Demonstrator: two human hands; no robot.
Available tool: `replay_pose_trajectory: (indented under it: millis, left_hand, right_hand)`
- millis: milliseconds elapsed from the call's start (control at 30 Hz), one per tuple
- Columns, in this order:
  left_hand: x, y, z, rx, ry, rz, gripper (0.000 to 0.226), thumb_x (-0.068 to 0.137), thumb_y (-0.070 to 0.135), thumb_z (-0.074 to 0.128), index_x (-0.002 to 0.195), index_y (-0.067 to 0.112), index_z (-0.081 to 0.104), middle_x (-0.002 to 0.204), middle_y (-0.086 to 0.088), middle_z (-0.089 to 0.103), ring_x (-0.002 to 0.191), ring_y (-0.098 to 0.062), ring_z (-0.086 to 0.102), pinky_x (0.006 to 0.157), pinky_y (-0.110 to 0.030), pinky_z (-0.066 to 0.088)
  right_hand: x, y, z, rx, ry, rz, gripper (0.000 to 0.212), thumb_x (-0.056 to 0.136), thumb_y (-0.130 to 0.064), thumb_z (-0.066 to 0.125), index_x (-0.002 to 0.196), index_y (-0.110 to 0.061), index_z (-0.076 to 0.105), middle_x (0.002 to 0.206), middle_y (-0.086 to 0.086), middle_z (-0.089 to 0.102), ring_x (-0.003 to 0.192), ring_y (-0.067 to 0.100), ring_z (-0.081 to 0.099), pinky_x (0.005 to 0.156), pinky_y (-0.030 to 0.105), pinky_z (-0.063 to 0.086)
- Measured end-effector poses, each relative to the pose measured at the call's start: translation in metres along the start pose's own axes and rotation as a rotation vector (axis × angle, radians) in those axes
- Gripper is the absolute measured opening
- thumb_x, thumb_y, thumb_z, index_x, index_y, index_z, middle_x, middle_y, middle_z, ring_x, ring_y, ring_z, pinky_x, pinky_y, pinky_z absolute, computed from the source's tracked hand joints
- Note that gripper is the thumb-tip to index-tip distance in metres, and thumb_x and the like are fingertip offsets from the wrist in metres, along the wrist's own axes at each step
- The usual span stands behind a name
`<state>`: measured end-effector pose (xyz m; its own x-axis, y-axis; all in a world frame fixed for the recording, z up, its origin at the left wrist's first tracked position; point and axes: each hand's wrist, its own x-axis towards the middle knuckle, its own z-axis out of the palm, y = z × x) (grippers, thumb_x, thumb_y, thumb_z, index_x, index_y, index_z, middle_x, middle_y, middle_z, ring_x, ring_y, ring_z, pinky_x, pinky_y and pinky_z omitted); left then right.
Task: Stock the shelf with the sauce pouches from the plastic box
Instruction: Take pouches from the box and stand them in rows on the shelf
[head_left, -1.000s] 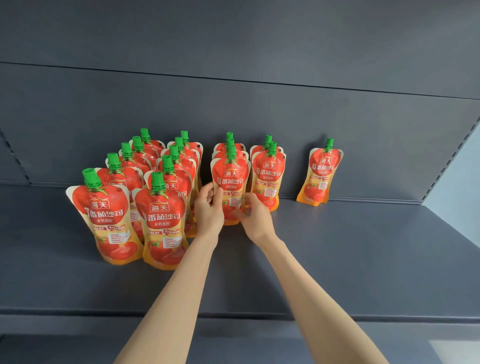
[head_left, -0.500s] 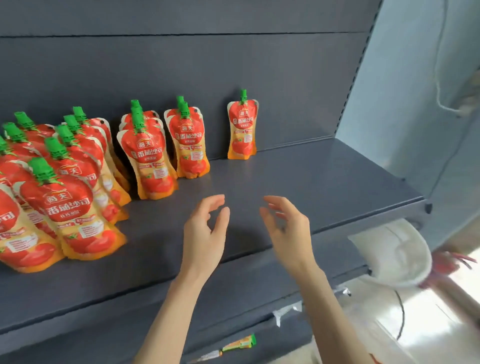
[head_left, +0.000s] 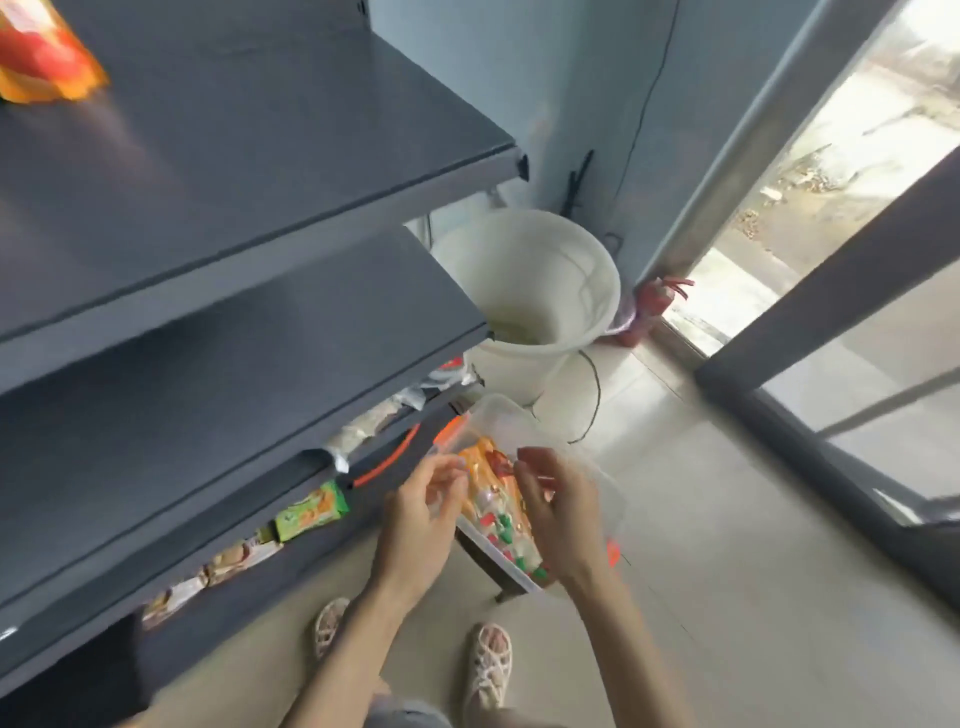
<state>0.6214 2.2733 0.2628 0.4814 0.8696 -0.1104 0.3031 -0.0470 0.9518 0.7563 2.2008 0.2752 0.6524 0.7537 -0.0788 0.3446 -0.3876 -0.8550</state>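
Sauce pouches (head_left: 493, 501) were recorded lying in the plastic box (head_left: 501, 413), directly between the left hand (head_left: 418, 519) and right hand (head_left: 558, 519). Fingers of both hands were curled beside the pouches. Whether they were grasping could not be told because of blur. One pouch (head_left: 41, 57) was noted on the top shelf (head_left: 260, 130).

The clear plastic box (head_left: 498, 415), orange clips at its rim, sits low, below and right of the shelf (head_left: 260, 130). Pouches (head_left: 493, 499) lie packed in it, orange and red with green showing, too blurred to count. One more pouch (head_left: 44, 57), red over orange, is on the dark grey shelf at far left, cut off by the frame edge.
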Motion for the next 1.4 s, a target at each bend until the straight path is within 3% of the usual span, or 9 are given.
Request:
replay_pose_trajectory:
  millis: [267, 467, 667, 833, 1000, 1167, 1233, 1333, 1400]
  left_hand:
    - [0.003, -0.053, 0.109, 0.001, -0.093, -0.269, 0.013, 0.091, 0.008, 0.056, 0.097, 0.018, 0.061, 0.086, 0.011, 0.064, 0.076, 0.009, 0.059, 0.069, -0.005, 0.042]
    - [0.05, -0.14, 0.169, 0.09, -0.133, -0.431, 0.012, 0.092, 0.009, 0.054, 0.102, 0.013, 0.059, 0.09, 0.004, 0.063, 0.082, 0.001, 0.056, 0.067, -0.005, 0.042]
    - [0.102, -0.251, 0.21, 0.233, -0.104, -0.558, 0.019, 0.092, 0.014, 0.055, 0.111, 0.014, 0.056, 0.11, -0.003, 0.062, 0.093, -0.011, 0.057, 0.065, -0.007, 0.04]
    - [0.14, -0.319, 0.231, 0.351, -0.064, -0.624, 0.04, 0.089, 0.021, 0.06, 0.125, 0.012, 0.046, 0.129, -0.007, 0.048, 0.113, -0.022, 0.052, 0.09, -0.033, 0.046]
    - [0.171, -0.356, 0.248, 0.422, -0.005, -0.664, 0.073, 0.083, 0.034, 0.067, 0.14, 0.012, 0.027, 0.141, -0.009, 0.028, 0.13, -0.026, 0.034, 0.102, -0.035, 0.033]
    - [0.191, -0.374, 0.253, 0.511, 0.082, -0.67, 0.091, 0.072, 0.033, 0.078, 0.141, 0.011, 0.023, 0.14, -0.013, 0.028, 0.131, -0.031, 0.029, 0.106, -0.04, 0.028]
    - [0.196, -0.376, 0.253, 0.527, 0.079, -0.655, 0.095, 0.07, 0.031, 0.08, 0.142, 0.013, 0.022, 0.14, -0.013, 0.028, 0.129, -0.031, 0.031, 0.105, -0.039, 0.028]
    - [0.201, -0.378, 0.249, 0.653, 0.017, -0.453, 0.096, 0.069, 0.028, 0.08, 0.144, 0.015, 0.023, 0.144, -0.013, 0.025, 0.132, -0.03, 0.028, 0.105, -0.032, 0.022]
    - [0.206, -0.38, 0.242, 0.756, -0.142, -0.271, 0.09, 0.074, 0.03, 0.076, 0.146, 0.02, 0.023, 0.154, -0.011, 0.015, 0.14, -0.029, 0.015, 0.11, -0.04, 0.018]
  right_hand:
    - [0.013, 0.125, -0.018, -0.027, -0.037, 0.239, 0.013, 0.092, -0.017, 0.056, 0.098, -0.013, 0.067, 0.089, -0.003, 0.07, 0.08, 0.02, 0.066, 0.074, 0.047, 0.053]
    - [0.051, 0.221, 0.015, -0.04, -0.05, 0.395, 0.015, 0.092, -0.016, 0.055, 0.101, -0.01, 0.066, 0.093, 0.005, 0.072, 0.083, 0.026, 0.067, 0.077, 0.046, 0.053]
    - [0.089, 0.317, 0.069, -0.05, -0.077, 0.539, 0.015, 0.092, -0.016, 0.053, 0.096, -0.013, 0.067, 0.083, -0.011, 0.062, 0.082, 0.011, 0.06, 0.075, 0.029, 0.046]
    - [0.11, 0.383, 0.116, -0.06, -0.165, 0.649, 0.018, 0.092, -0.02, 0.052, 0.1, -0.013, 0.066, 0.096, -0.001, 0.069, 0.092, 0.017, 0.061, 0.08, 0.031, 0.046]
    - [0.123, 0.423, 0.148, 0.002, -0.271, 0.758, 0.037, 0.091, -0.036, 0.055, 0.119, -0.013, 0.056, 0.117, 0.002, 0.063, 0.108, 0.02, 0.058, 0.093, 0.039, 0.048]
    - [0.13, 0.438, 0.161, 0.163, -0.33, 0.848, 0.043, 0.084, -0.045, 0.064, 0.107, -0.009, 0.059, 0.097, -0.005, 0.062, 0.085, 0.012, 0.059, 0.071, 0.03, 0.047]
    - [0.133, 0.439, 0.162, 0.204, -0.337, 0.885, 0.043, 0.082, -0.043, 0.067, 0.103, -0.006, 0.064, 0.098, 0.008, 0.07, 0.088, 0.026, 0.066, 0.075, 0.042, 0.052]
    - [0.136, 0.439, 0.16, 0.24, -0.325, 0.884, 0.037, 0.083, -0.036, 0.069, 0.086, 0.001, 0.067, 0.091, 0.023, 0.069, 0.082, 0.036, 0.066, 0.073, 0.049, 0.053]
    - [0.135, 0.438, 0.157, 0.251, -0.304, 0.875, 0.031, 0.083, -0.032, 0.07, 0.083, -0.001, 0.066, 0.088, 0.021, 0.069, 0.08, 0.034, 0.065, 0.073, 0.046, 0.053]
